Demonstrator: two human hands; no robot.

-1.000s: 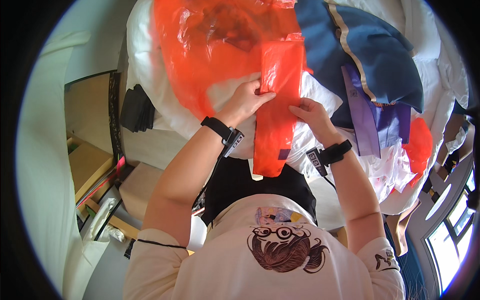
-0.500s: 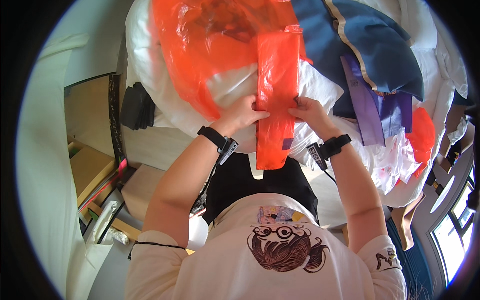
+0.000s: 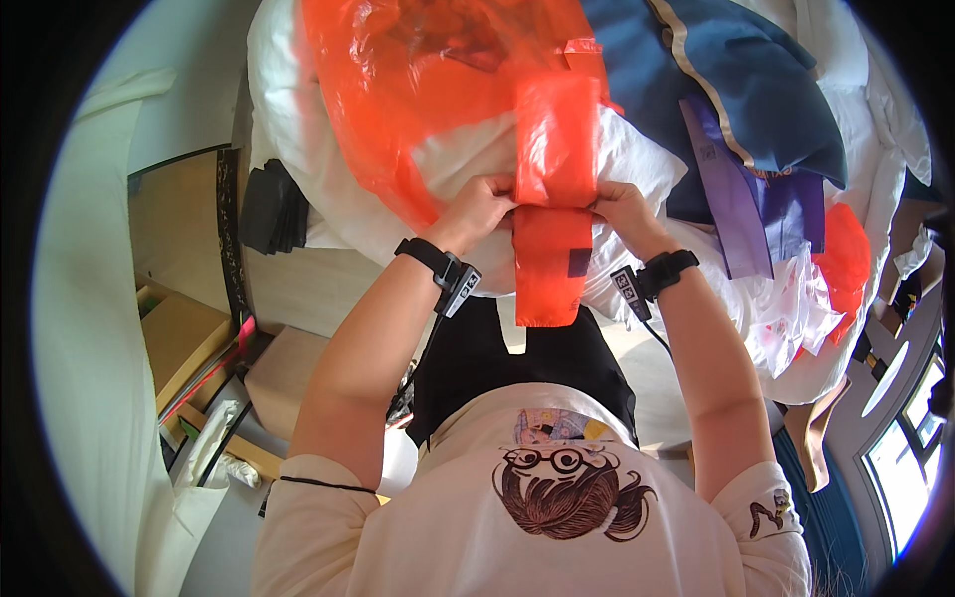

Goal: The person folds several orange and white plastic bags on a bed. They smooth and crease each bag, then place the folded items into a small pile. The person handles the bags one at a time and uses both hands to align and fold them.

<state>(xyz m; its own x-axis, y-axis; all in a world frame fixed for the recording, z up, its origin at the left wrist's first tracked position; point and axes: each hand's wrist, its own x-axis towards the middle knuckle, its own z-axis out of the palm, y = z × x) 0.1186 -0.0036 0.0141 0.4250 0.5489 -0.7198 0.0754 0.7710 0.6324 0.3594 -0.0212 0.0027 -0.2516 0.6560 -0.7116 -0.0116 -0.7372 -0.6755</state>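
Observation:
A long red plastic bag (image 3: 557, 139), flattened into a narrow strip, hangs between my hands above the bed. My left hand (image 3: 485, 206) pinches its left edge and my right hand (image 3: 625, 211) pinches its right edge, at about the same height. Across the strip at my fingers runs a crease, with the lower part dropping toward my lap and a small dark patch near its right edge. My fingertips are partly hidden at the crease. Just beyond lies a larger, spread-out orange-red plastic bag (image 3: 368, 109) on the white bedding (image 3: 284, 75).
A blue bag with a beige strap (image 3: 766, 90) lies at the far right, beside a folded purple bag (image 3: 731, 199). Nearby are a crumpled clear-white plastic bag (image 3: 796, 313) and a red one (image 3: 843, 264). Folded black fabric (image 3: 272, 209) sits at the left bed edge, with cardboard boxes (image 3: 189, 333) below.
The flat strip between my hands now bends at my fingers, its upper part tilting toward me and its top edge lower. Both hands have stayed at its side edges.

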